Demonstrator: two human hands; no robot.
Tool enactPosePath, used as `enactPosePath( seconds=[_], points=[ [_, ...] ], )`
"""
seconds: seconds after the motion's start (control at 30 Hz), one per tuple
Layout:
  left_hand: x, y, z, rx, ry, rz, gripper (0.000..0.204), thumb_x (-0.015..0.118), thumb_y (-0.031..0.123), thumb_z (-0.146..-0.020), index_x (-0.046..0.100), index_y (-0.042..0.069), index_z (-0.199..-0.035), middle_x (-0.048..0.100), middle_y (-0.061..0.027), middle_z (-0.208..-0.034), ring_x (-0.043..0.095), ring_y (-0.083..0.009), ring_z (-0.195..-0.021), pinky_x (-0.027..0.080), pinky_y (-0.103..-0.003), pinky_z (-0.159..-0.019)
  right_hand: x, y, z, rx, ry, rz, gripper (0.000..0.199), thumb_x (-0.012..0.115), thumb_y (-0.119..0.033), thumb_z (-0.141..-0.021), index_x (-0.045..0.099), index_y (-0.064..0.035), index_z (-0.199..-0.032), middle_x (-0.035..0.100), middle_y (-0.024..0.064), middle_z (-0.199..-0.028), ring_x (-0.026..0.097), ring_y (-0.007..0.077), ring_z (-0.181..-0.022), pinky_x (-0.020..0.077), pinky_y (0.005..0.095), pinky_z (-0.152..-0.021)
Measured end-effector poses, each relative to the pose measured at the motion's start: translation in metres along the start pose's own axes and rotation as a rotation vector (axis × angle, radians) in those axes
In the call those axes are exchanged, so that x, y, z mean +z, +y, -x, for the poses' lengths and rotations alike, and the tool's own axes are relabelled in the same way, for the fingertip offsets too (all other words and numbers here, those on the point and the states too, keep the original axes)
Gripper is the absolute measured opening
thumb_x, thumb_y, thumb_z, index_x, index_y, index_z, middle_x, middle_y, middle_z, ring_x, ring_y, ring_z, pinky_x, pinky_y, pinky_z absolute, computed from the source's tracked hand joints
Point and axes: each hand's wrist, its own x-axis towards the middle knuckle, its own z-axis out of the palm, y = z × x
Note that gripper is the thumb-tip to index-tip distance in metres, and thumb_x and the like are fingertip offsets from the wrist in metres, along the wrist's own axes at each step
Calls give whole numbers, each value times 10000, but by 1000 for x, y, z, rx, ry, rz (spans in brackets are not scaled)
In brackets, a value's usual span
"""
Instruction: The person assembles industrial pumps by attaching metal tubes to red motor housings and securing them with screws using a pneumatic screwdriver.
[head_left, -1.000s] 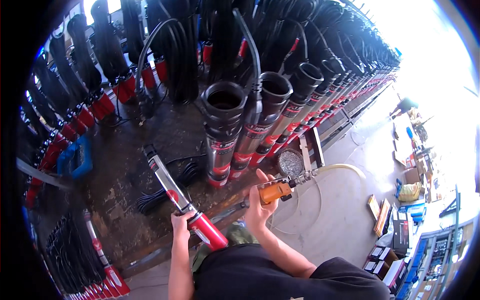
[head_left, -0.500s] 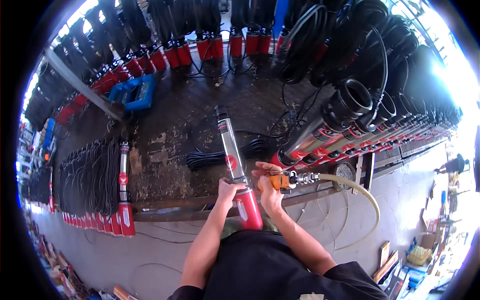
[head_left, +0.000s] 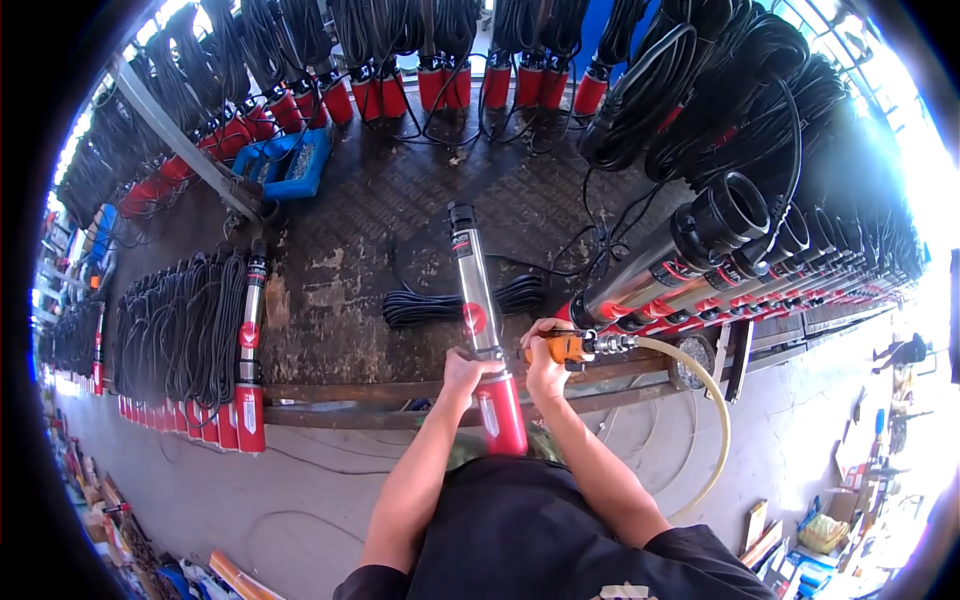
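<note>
L hand (head_left: pixel 468 368) fingers wrapped round steel-and-red pump (head_left: pixel 482 322) on counter (head_left: pixel 330 300); R hand (head_left: pixel 545 365) fingers gripped orange air tool (head_left: pixel 565 347) w/ hose (head_left: pixel 705 400) beside it.

Both forearms enter from the lower edge, bare below short dark sleeves, and converge upward toward the centre of the view, elbows bent. The left hand (head_left: pixel 468 368) is closed, fingers wrapped in a full grip, wrist straight and knuckles facing up. The right hand (head_left: pixel 545 360) sits just beside it, level with it and slightly to the right, fingers curled in a closed grip with the thumb side turned toward the left hand; the two hands are near but not touching.
</note>
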Motion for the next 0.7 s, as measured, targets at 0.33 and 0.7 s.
enactPosePath(
  seconds=[0.33,0.7],
  points=[
    [1,1,2,25,-2,3,705,883,22,-610,418,-32,-1137,599,-173,-979,685,-254,-786,602,-412,-646,-2,7,0,6,2,-36,273,523,126,-827,478,-66,-1015,569,69,-895,577,142,-727,478,257,-641],
    [1,0,-1,26,-9,11,697,880,17,-611,418,-48,-1129,595,-179,-994,684,-255,-794,603,-400,-633,2,5,-1,16,-22,28,247,500,83,-832,468,-77,-1016,541,82,-883,547,170,-708,473,289,-632]
  ],
)
